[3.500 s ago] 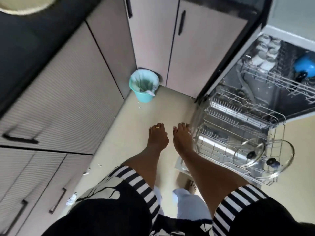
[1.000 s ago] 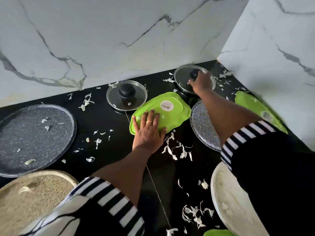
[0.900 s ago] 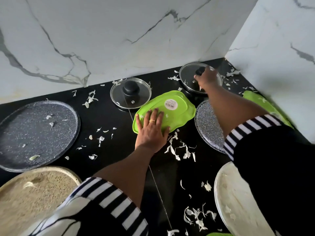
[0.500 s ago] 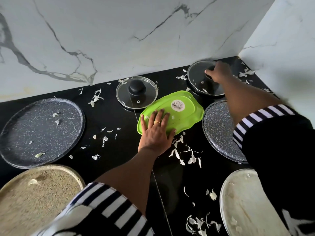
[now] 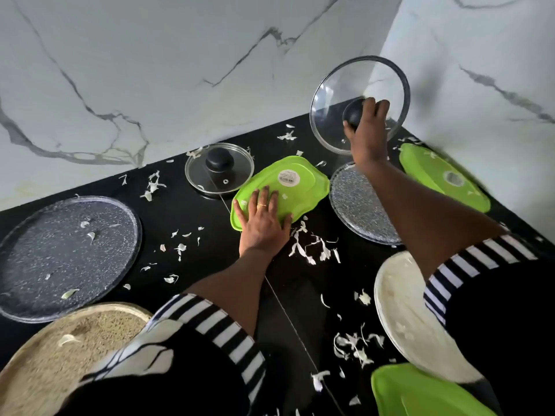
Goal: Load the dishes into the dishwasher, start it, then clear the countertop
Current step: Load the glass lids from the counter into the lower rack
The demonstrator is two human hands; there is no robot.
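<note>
My right hand (image 5: 367, 129) grips the black knob of a glass lid (image 5: 333, 94) and holds it tilted up off the black countertop (image 5: 186, 214) near the back right corner. My left hand (image 5: 263, 219) lies flat, fingers straight, on an upside-down green plate (image 5: 300, 187) with a round sticker. A second glass lid (image 5: 219, 172) with a black knob lies flat just left of that plate. A speckled grey plate (image 5: 354, 202) lies right of the green plate, partly under my right forearm.
A large speckled grey plate (image 5: 66, 253) lies at the left, a beige plate (image 5: 60, 346) at the front left. A cream plate (image 5: 402, 319) and two more green plates (image 5: 444, 178) (image 5: 420, 391) sit on the right. White vegetable scraps (image 5: 312, 244) litter the countertop. Marble walls close the back and right.
My right hand has lifted the far glass lid off the countertop and tilted it upright. My left hand stays on the green plate. Earlier, the view was at the open dishwasher.
</note>
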